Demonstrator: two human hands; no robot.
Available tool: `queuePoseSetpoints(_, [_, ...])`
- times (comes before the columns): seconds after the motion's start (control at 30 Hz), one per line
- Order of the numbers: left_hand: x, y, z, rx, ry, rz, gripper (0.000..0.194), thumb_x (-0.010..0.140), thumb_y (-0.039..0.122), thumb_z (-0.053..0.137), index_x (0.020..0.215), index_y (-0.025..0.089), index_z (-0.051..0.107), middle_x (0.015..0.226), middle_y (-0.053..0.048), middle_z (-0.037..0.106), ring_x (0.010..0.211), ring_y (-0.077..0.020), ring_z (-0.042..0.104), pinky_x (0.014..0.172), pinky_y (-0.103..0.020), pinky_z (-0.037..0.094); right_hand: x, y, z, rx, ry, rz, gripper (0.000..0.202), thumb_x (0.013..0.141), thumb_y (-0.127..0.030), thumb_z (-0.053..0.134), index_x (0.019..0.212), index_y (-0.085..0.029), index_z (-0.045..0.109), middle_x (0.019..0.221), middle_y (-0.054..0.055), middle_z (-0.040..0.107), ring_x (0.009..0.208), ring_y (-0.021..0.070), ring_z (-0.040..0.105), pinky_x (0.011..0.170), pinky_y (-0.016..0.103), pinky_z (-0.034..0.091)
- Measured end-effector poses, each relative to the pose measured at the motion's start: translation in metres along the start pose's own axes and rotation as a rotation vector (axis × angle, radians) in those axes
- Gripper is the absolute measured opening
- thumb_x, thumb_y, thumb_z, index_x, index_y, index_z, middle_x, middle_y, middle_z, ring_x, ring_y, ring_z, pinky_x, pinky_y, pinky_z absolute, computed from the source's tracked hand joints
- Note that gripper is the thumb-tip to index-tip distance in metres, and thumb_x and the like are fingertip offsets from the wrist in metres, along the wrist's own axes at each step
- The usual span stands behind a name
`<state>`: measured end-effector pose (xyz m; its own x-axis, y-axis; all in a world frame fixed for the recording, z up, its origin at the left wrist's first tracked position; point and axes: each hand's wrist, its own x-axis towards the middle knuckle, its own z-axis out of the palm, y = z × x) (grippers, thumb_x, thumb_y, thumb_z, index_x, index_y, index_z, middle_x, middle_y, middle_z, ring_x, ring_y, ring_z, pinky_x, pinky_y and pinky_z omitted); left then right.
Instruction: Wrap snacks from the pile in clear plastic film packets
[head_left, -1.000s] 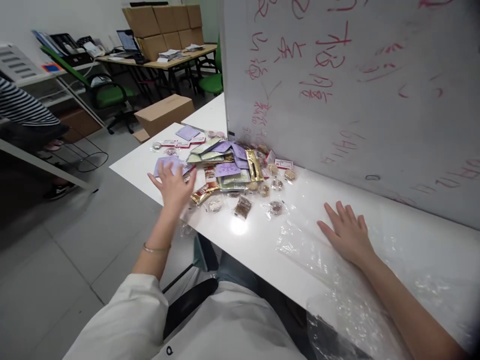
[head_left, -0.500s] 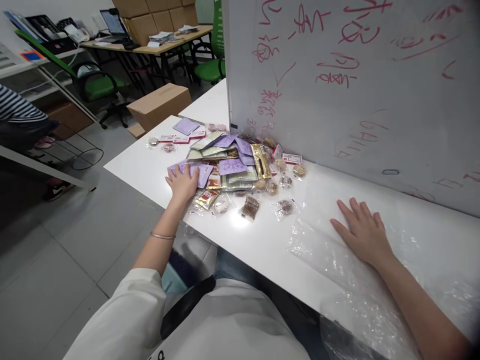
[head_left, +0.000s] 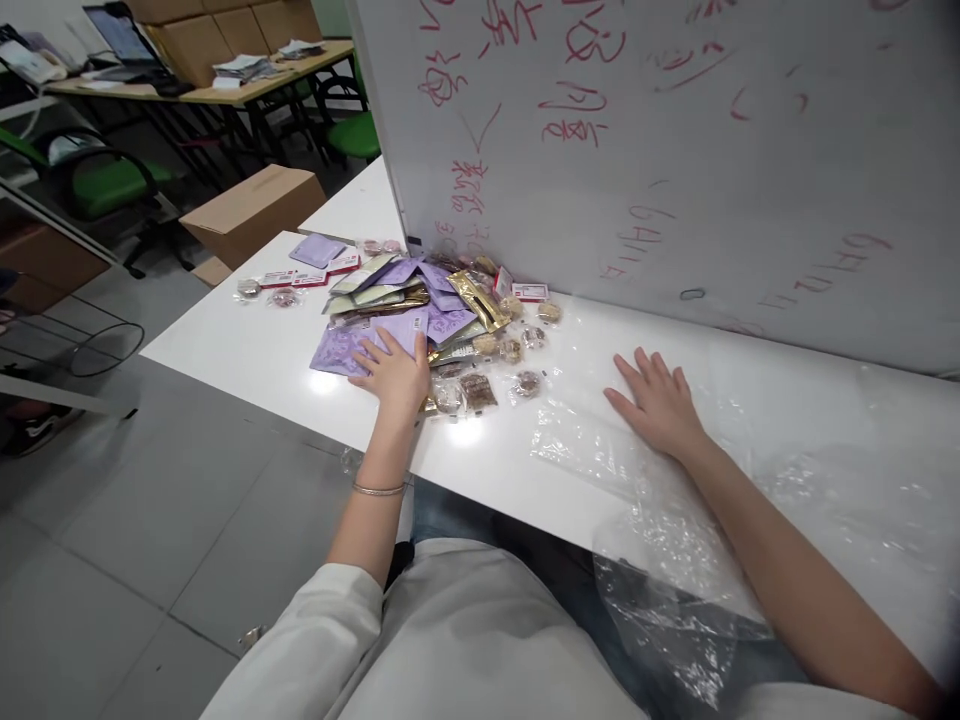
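Here the left hand (head_left: 395,372) lies palm down, fingers spread, on a purple packet (head_left: 352,345) at the near edge of a heap of packets (head_left: 420,305) — flat on it, nothing gripped. The purple packet lies on the white table (head_left: 247,340), its left part bare, its right part under the fingers. Just right of the hand sit small clear-wrapped snacks (head_left: 480,388), and a gold packet (head_left: 480,298) lies further back in the heap, near the whiteboard (head_left: 675,150) that stands along the table's far side, scrawled in red.

The right hand (head_left: 660,405) is well apart from the left — open too, palm down, pressing on a clear plastic bag (head_left: 660,520) that spreads over the table and hangs off its near edge. It holds nothing.

Beyond the table's left end stands a cardboard box (head_left: 251,205) on the floor.
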<state>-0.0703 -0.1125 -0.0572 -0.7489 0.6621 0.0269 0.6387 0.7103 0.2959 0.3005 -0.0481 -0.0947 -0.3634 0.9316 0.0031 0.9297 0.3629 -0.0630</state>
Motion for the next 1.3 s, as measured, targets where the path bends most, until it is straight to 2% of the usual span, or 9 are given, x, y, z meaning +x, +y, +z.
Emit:
queuePoseSetpoints(0.2, [-0.023, 0.021, -0.002, 0.015, -0.03, 0.17, 0.087, 0.095, 0.068, 0.023, 0.158, 0.008, 0.02, 0.161, -0.028, 0.02, 0.145, -0.0523, 0.021, 0.108, -0.074, 0.023, -0.001, 0.001, -0.001, 0.076, 0.01, -0.013, 0.069, 0.099, -0.059, 0.026, 0.156, -0.019, 0.033, 0.165, 0.013, 0.023, 0.152, 0.0342, 0.016, 0.121, 0.059, 0.017])
queuePoseSetpoints(0.3, [-0.032, 0.015, -0.016, -0.047, 0.134, 0.32, 0.08, 0.097, 0.062, 0.03, 0.155, 0.007, 0.029, 0.159, -0.028, 0.025, 0.147, -0.049, 0.019, 0.111, -0.071, 0.02, -0.005, -0.003, -0.009, 0.116, 0.152, -0.041, 0.062, 0.099, -0.053, 0.033, 0.146, -0.014, 0.048, 0.157, 0.017, 0.038, 0.149, 0.0357, 0.025, 0.12, 0.061, 0.017])
queuePoseSetpoints(0.37, [-0.042, 0.011, -0.024, -0.119, 0.184, 0.55, 0.071, 0.097, 0.059, 0.037, 0.147, 0.008, 0.041, 0.148, -0.027, 0.042, 0.141, -0.0425, 0.034, 0.111, -0.061, 0.031, -0.007, -0.012, -0.019, 0.173, 0.241, -0.136, 0.053, 0.099, -0.047, 0.039, 0.137, -0.014, 0.056, 0.147, 0.016, 0.053, 0.142, 0.0336, 0.04, 0.118, 0.058, 0.027])
queuePoseSetpoints(0.5, [-0.069, 0.013, -0.021, -0.064, -0.077, 0.976, 0.057, 0.093, 0.054, 0.052, 0.132, 0.012, 0.054, 0.122, -0.018, 0.06, 0.114, -0.0321, 0.057, 0.097, -0.045, 0.048, 0.0, -0.049, -0.038, 0.331, 0.137, -0.497, 0.045, 0.098, -0.044, 0.049, 0.136, -0.021, 0.057, 0.134, 0.009, 0.064, 0.12, 0.026, 0.061, 0.102, 0.043, 0.048])
queuePoseSetpoints(0.6, [-0.085, 0.022, -0.01, 0.12, -0.087, 1.023, 0.056, 0.089, 0.045, 0.059, 0.134, 0.012, 0.052, 0.129, -0.019, 0.057, 0.116, -0.0363, 0.052, 0.096, -0.047, 0.046, 0.016, -0.079, -0.044, 0.317, 0.039, -0.606, 0.047, 0.096, -0.04, 0.056, 0.139, -0.021, 0.053, 0.14, 0.006, 0.06, 0.115, 0.0237, 0.064, 0.092, 0.034, 0.052])
queuePoseSetpoints(0.77, [-0.086, 0.036, -0.009, 0.285, -0.085, 1.027, 0.042, 0.086, 0.029, 0.055, 0.124, 0.015, 0.061, 0.112, -0.018, 0.058, 0.108, -0.0366, 0.054, 0.09, -0.045, 0.046, 0.037, -0.098, -0.05, 0.244, -0.07, -0.546, 0.042, 0.093, -0.036, 0.06, 0.13, -0.017, 0.06, 0.122, 0.005, 0.065, 0.093, 0.018, 0.067, 0.075, 0.026, 0.05])
queuePoseSetpoints(1.03, [-0.082, 0.038, -0.024, 0.289, -0.218, 0.902, 0.043, 0.095, 0.022, 0.038, 0.134, 0.02, 0.056, 0.128, -0.015, 0.057, 0.089, -0.028, 0.067, 0.067, -0.036, 0.052, -0.016, -0.031, -0.084, 0.355, 0.12, -0.222, 0.038, 0.085, -0.042, 0.066, 0.116, -0.02, 0.066, 0.114, 0.008, 0.067, 0.088, 0.023, 0.066, 0.071, 0.034, 0.051])
queuePoseSetpoints(1.13, [-0.095, 0.05, -0.029, 0.12, -0.242, 1.056, 0.044, 0.099, 0.029, 0.037, 0.141, 0.022, 0.051, 0.135, -0.015, 0.051, 0.083, -0.0233, 0.067, 0.068, -0.034, 0.053, -0.046, -0.008, -0.077, 0.402, 0.018, -0.149, 0.039, 0.085, -0.047, 0.067, 0.113, -0.02, 0.066, 0.111, 0.009, 0.068, 0.083, 0.0236, 0.067, 0.07, 0.038, 0.054])
queuePoseSetpoints(1.3, [-0.116, 0.093, -0.009, -0.198, -0.639, 1.485, 0.039, 0.103, 0.031, 0.037, 0.136, 0.03, 0.058, 0.125, -0.011, 0.057, 0.081, -0.0156, 0.065, 0.079, -0.032, 0.053, -0.078, 0.004, -0.054, 0.564, -0.086, -0.082, 0.048, 0.093, -0.048, 0.056, 0.136, -0.027, 0.054, 0.132, 0.011, 0.06, 0.081, 0.0209, 0.068, 0.07, 0.04, 0.059])
